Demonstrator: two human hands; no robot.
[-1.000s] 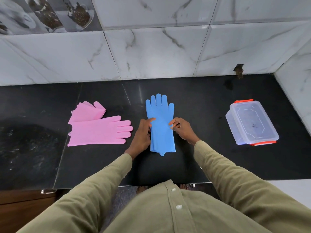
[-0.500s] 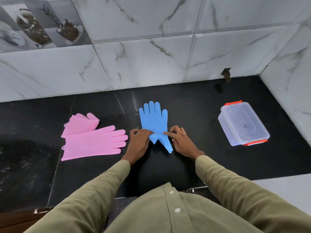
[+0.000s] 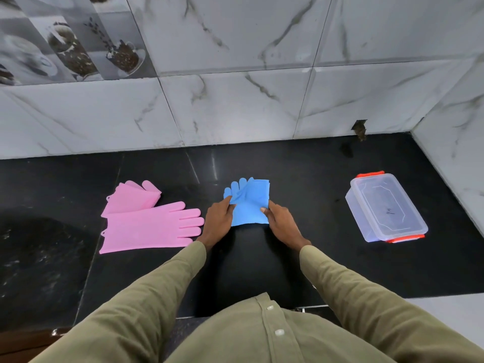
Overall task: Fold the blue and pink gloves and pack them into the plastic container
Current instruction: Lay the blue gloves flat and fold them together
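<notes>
I see the dark surface below the marble wall, with the lidded plastic container at the right, well apart from my work. The pink gloves lie overlapped at the left, untouched. In the middle sits the blue glove, its cuff doubled over its digits. My left hand and right hand have their fingers pinched on its side edges. It looks limp, light and rubbery, likely to spring open, so I would grip at the fold.
</notes>
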